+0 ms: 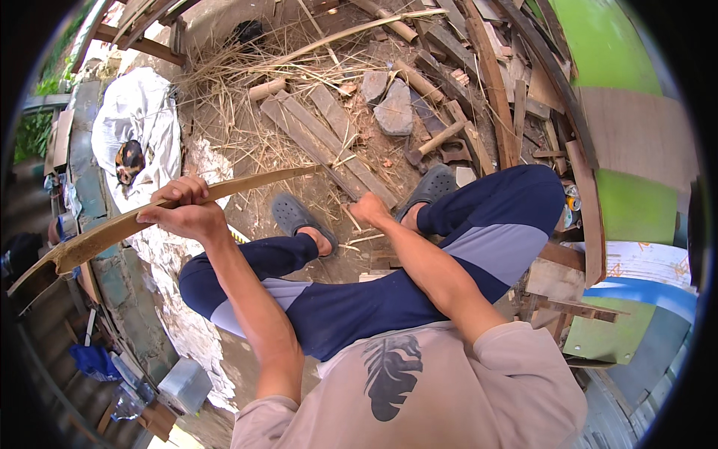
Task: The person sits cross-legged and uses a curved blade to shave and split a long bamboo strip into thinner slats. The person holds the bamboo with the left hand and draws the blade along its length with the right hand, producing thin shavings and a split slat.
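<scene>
My left hand (185, 208) is wrapped round a long strip of split bamboo (112, 229). The strip runs from the lower left, where a thick joint shows, to a thin tip in front of my feet. Between my knees, my right hand (368, 210) is closed low over the ground, by the near end of a wooden plank (314, 146). What it grips, if anything, is hidden; a thin sliver (349, 218) shows beside it. Two grey stones (394, 109) lie beyond the planks. Near them rests a wooden-handled tool (441, 139) with a dark head.
A calico cat (129, 162) lies on a white sack (142, 112) at the left. Dry straw and bamboo shavings (224, 97) litter the ground ahead. Timber scraps (497, 82) pile up on the right beside green boards (609, 45). My feet wear grey clogs (292, 213).
</scene>
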